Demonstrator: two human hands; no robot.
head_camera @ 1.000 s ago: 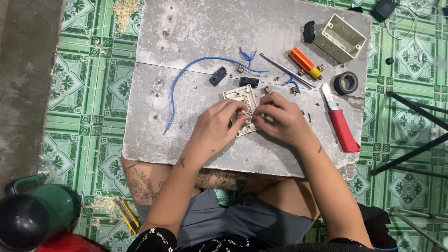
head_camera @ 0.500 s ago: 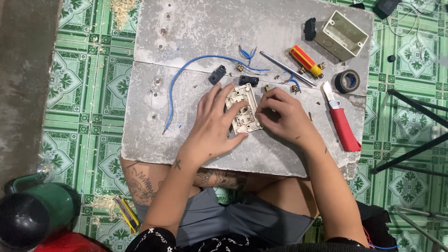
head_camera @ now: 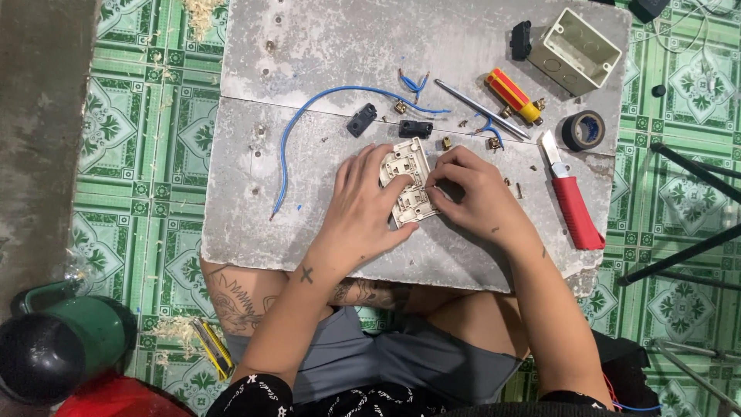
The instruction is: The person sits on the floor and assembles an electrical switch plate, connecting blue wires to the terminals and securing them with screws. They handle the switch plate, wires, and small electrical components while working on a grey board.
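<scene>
Both hands (left hand point(head_camera: 364, 205), right hand point(head_camera: 472, 193)) grip the white socket plate point(head_camera: 407, 181)

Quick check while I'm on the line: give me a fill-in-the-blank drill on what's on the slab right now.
1. Both hands, the left hand and the right hand, hold the white ____.
2. The utility knife right of the hands has a ____ handle.
3. The long loose wire on the grey slab is ____.
4. The roll of tape is ____.

Missing words: socket plate; red; blue; black
</scene>
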